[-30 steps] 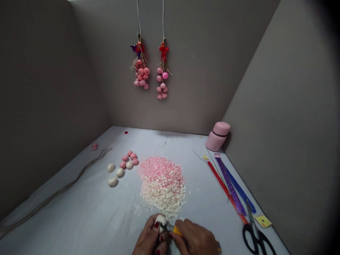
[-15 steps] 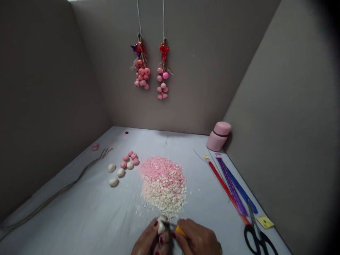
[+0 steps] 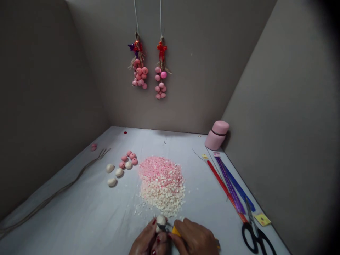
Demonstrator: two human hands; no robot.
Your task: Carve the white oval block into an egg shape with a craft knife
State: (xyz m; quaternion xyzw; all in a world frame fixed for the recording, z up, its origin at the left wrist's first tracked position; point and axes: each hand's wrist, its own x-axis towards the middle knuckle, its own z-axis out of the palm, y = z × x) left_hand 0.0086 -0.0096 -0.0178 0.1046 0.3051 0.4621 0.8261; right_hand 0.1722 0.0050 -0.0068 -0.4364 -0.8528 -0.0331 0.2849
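A person's left hand pinches a white ball between thumb and fingers at the near side of a pale tabletop, while the right hand, just beside it, closes around a yellow-handled blade whose dark metal crosses the lower part of the ball. Both hands are at 6 o'clock from a heap of flakes, pink on the far side and creamy white on the near (a few stray bits lie scattered around its rim).

Between 9 and 10 o'clock from the heap, five pink balls sit clustered near four loose white balls, one of them tucked in among the pink. Farther out, brown cords stretch from 10 o'clock down toward 8. A pink container stands at 2 o'clock, near the right-hand wall; red, purple and blue ribbons lie at 3 o'clock, and black-handled scissors at 4, beside a yellow card. Two bunches of pink beads hang from white strings toward 12 o'clock, against the gray back wall.
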